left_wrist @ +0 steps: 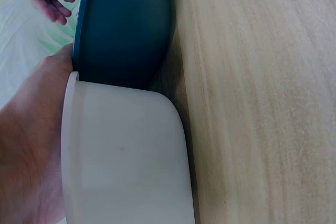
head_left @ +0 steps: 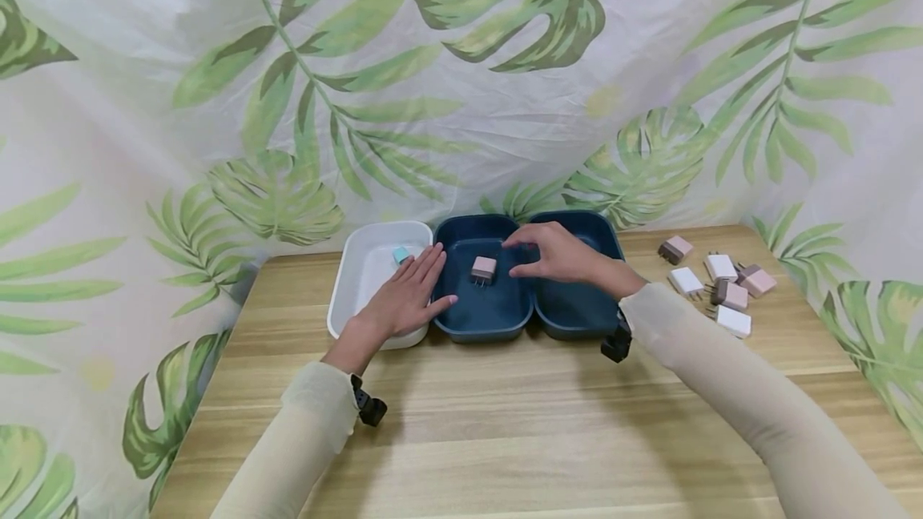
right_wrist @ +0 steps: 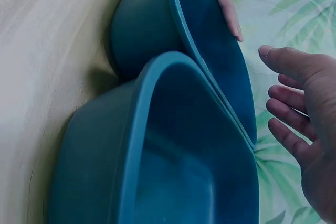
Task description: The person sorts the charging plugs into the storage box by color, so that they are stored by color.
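From our nearer right hand [head_left: 557,253], half spread and empty, the pink-and-brown wall charger [head_left: 484,267] sits at nine o'clock.

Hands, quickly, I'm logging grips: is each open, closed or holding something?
Left hand: open, holding nothing.
Right hand: open, thumb and fingers apart, holding nothing.
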{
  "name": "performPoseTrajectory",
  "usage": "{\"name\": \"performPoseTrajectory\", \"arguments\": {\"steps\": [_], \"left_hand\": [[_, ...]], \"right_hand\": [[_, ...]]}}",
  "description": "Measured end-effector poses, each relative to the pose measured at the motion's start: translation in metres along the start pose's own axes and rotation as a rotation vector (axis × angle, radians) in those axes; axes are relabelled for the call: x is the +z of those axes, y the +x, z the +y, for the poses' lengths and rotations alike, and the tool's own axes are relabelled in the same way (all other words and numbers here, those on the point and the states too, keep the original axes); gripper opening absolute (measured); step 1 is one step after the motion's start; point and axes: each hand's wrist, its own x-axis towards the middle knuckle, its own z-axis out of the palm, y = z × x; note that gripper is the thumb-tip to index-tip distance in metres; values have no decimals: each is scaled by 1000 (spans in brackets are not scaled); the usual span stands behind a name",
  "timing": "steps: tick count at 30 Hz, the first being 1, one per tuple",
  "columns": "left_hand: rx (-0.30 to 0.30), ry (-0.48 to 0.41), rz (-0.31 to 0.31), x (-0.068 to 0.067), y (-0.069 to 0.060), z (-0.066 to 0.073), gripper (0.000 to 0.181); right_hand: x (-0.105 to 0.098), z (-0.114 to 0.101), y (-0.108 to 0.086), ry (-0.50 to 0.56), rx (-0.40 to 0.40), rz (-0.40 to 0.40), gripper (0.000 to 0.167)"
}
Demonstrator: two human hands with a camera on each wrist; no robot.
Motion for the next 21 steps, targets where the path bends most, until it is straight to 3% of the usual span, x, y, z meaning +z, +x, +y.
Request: {"name": "performPoseTrajectory", "arguments": {"steps": [21], "left_hand": [[-3,-8,2,1,0,0,89]], "right_hand": [[-34,4,-46,-51,-58,69,45]]}}
